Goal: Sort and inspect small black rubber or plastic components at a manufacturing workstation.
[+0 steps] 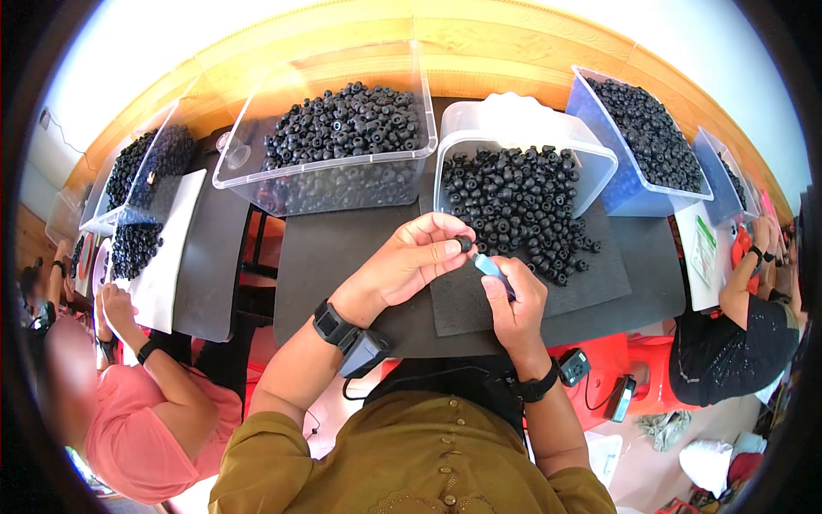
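Above the near edge of the dark table (pixel 342 257), my left hand (pixel 409 259) pinches a small round black part (pixel 464 243) with a hole in it, between thumb and fingertips. Close to that part, my right hand (pixel 519 301) is closed round a short light-blue tool (pixel 488 265); its working tip is too small to make out. Just beyond my hands, a heap of similar black parts (pixel 514 193) spills from a clear plastic bin (pixel 602 163) tipped on its side, onto a dark mat (pixel 462 315).
A clear bin (pixel 325 178) of black parts stands at the back left, and another bin (pixel 655 195) at the back right. Co-workers sit on both sides: one in a pink top (pixel 163 420), one in a black top (pixel 728 351). Red stools (pixel 599 385) stand below the table.
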### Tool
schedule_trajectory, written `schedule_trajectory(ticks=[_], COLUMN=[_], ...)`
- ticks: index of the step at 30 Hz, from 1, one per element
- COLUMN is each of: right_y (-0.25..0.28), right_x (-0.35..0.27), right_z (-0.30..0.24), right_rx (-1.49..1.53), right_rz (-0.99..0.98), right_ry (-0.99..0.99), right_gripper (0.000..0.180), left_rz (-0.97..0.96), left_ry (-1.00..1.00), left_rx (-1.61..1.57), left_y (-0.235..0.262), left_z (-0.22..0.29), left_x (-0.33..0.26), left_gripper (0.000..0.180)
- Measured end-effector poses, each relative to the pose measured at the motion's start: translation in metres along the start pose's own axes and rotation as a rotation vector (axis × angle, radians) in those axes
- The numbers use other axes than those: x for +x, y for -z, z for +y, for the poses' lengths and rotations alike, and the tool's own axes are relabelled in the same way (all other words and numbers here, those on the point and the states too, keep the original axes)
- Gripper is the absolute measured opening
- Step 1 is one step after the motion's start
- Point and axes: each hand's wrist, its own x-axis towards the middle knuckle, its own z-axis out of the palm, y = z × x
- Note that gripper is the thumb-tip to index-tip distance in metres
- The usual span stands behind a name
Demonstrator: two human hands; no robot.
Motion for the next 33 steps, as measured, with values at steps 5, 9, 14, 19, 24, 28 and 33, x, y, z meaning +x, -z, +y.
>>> schedule_trajectory(ticks=[5,9,14,19,24,28,33], right_y=[-0.0019,-0.0023,-0.0007,0.0002,-0.0006,-0.0012,-0.0001], right_x=[-0.0002,0.0001,-0.0003,0.0011,0.0008,0.0009,-0.0006], right_z=[0.0004,-0.0011,-0.0022,-0.0025,-0.0019,-0.0012,0.0000], right_rx=[-0.036,-0.040,-0.059,-0.079,-0.070,-0.057,-0.059], right_rz=[-0.004,-0.001,-0.003,-0.012,-0.021,-0.009,-0.033], right_ry=[0.032,0.039,0.033,0.042,0.032,0.038,0.019], right_gripper=[0.015,0.014,0.014,0.013,0.013,0.012,0.012], left_rz=[-0.009,0.003,-0.010,-0.042,-0.051,-0.025,-0.067], left_ry=[0.021,0.029,0.058,0.081,0.090,0.104,0.057], left_rx=[-0.064,-0.082,-0.087,-0.063,-0.097,-0.070,-0.049], left_y=[-0.0012,-0.0026,-0.0005,-0.0019,-0.0028,-0.0052,-0.0027], left_z=[0.0000,-0.0012,-0.0042,-0.0022,-0.0013,-0.0001,-0.0001], left_x=[-0.0004,-0.0022,-0.0008,-0.0021,-0.0028,-0.0034,-0.0023], left_gripper=[0.020,0.020,0.019,0.017,0.017,0.016,0.015])
